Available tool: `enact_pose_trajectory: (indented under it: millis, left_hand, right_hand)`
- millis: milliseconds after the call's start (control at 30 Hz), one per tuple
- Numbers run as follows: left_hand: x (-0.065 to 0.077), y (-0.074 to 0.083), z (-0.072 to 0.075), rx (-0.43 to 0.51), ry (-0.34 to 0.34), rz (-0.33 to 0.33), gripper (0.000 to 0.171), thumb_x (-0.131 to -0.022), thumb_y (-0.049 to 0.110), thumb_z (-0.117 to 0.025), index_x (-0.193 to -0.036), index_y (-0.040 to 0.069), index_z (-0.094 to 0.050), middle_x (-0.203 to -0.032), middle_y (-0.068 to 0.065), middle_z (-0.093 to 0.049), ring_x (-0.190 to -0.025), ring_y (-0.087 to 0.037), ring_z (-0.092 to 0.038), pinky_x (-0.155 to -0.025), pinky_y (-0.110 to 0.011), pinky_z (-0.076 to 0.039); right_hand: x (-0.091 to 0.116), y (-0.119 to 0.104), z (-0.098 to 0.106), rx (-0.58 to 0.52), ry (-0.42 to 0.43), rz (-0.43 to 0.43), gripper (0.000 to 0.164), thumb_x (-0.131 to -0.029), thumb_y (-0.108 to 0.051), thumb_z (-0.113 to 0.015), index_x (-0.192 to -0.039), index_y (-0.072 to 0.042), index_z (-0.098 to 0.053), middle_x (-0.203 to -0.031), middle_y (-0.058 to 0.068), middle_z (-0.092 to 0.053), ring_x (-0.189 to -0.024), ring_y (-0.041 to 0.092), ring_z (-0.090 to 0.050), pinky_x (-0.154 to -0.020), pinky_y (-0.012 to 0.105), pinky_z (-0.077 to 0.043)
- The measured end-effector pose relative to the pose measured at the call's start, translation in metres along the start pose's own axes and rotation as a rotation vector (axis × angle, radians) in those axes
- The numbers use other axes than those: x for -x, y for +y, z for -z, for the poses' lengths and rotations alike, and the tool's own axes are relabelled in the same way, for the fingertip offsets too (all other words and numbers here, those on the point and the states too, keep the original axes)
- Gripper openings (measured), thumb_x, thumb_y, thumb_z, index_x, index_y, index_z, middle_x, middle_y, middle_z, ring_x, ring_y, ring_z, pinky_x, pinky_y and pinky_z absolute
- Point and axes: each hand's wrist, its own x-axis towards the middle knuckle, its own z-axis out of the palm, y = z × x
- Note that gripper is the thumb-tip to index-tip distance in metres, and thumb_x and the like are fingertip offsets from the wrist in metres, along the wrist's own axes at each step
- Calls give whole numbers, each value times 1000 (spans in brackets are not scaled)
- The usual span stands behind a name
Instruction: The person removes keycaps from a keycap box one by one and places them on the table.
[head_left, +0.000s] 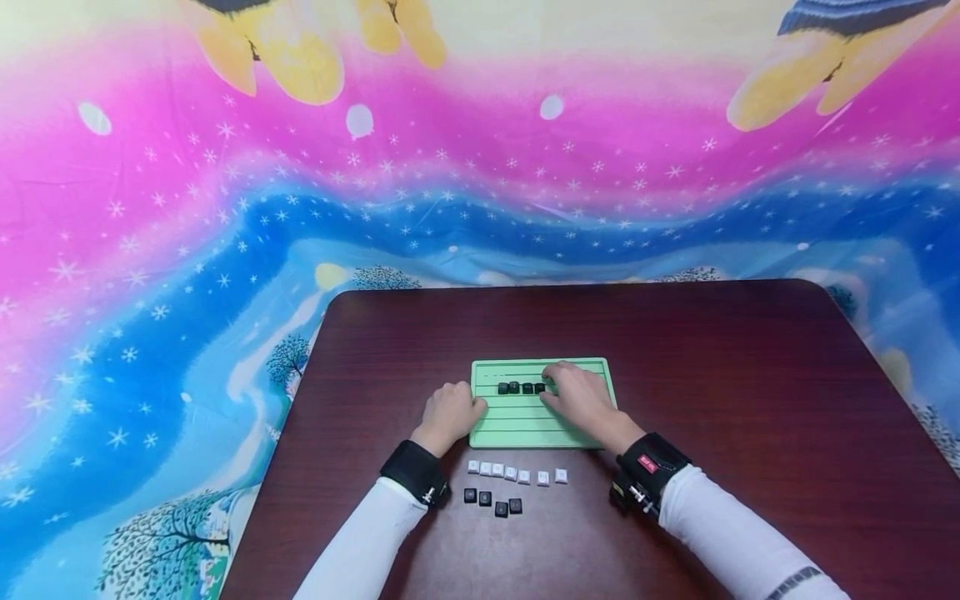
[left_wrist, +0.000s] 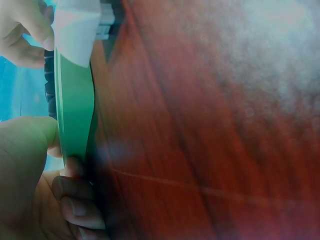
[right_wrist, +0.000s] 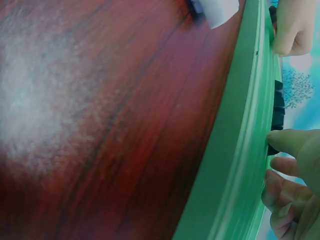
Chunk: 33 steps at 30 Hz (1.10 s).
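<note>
A light green ridged tray (head_left: 540, 429) lies on the table under both hands. My left hand (head_left: 446, 412) grips its left edge; the left wrist view shows the thumb on top and the fingers curled under the side wall (left_wrist: 76, 110). A short row of black keycaps (head_left: 514, 387) stands along one of the tray's ridges. At the right end of that row, my right hand (head_left: 583, 396) pinches a black keycap (right_wrist: 272, 149) between thumb and fingers, partly covering it. The other right fingers are loosely bent over the tray.
In front of the tray, a row of white keycaps (head_left: 498, 471) lies on the dark red-brown table (head_left: 720, 375). Several loose black keycaps (head_left: 485, 499) are nearer to me. A colourful printed cloth (head_left: 480, 167) hangs behind the table's far edge.
</note>
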Motion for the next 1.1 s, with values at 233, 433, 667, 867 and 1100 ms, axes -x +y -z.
enact_pose_trajectory:
  millis: [233, 433, 667, 867, 1100]
  left_hand:
    - [1, 0, 0, 14, 6, -4, 39, -88, 22, -55, -57, 18, -33, -56, 5, -25, -49, -14, -29, -46, -29, -26]
    - [1, 1, 1, 5, 1, -1, 39, -89, 23, -56, -58, 17, -33, -57, 4, -26, -50, -15, -30, -46, -29, -28]
    - [0, 0, 0, -2, 4, -3, 39, -89, 23, -56, -57, 18, -33, -56, 5, -25, -49, -14, -30, -45, -28, -27]
    - [0, -1, -2, -4, 0, 2, 39, -89, 24, -56, -57, 18, -34, -56, 5, -27, -48, -13, -31, -45, -28, -28]
    - [0, -1, -1, 2, 13, -13, 39, -88, 23, -55, -57, 18, -32, -56, 5, -24, -48, -14, -29, -45, -29, -28]
  right_hand:
    - [-1, 0, -5, 27, 4, 8, 32, -88, -27, -75, -115, -11, -73, -115, 8, -73, -98, 23, -72, -70, 40, -58]
    - [-1, 0, -6, 26, 5, 19, 27, -88, -27, -75, -111, -12, -74, -109, 6, -73, -93, 21, -72, -68, 39, -57]
    - [-1, -1, -5, 24, 7, 17, 25, -89, -27, -74, -110, -13, -74, -107, 5, -73, -91, 20, -71, -68, 39, -57]
    - [-1, -2, -2, 8, 19, 21, 23, -90, -25, -73, -109, -13, -74, -109, 6, -74, -93, 21, -72, -70, 40, -57]
    - [2, -5, 5, 6, 42, 50, 24, -90, -27, -74, -110, -13, -74, -108, 6, -75, -89, 20, -72, -65, 36, -56]
